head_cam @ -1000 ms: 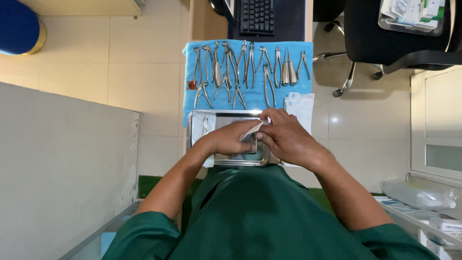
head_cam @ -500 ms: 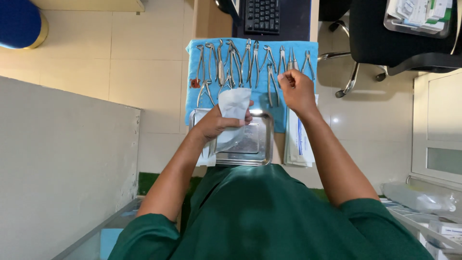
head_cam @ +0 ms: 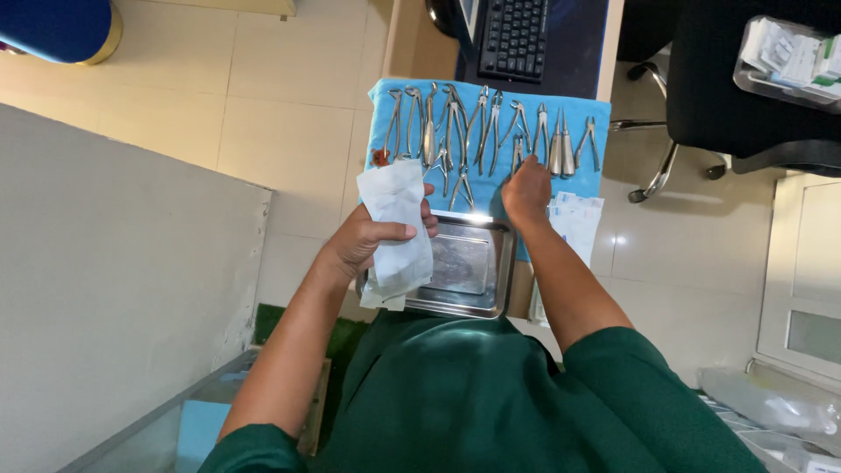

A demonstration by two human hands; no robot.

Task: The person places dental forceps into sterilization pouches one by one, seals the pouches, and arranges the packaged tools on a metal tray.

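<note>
White pouch [head_cam: 396,229] in left hand [head_cam: 372,238], above steel tray's [head_cam: 501,263] left edge.

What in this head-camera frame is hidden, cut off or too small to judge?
- Right hand: its fingertips sit among the steel instruments on the blue cloth; grip on one not discernible, hidden by the hand's back.
- White pouch in the left hand: contents not visible.
- Steel tray: left part covered by pouch and hand.
- Keyboard: cut off by the top edge.
- Instrument tips: too small to tell types.
</note>
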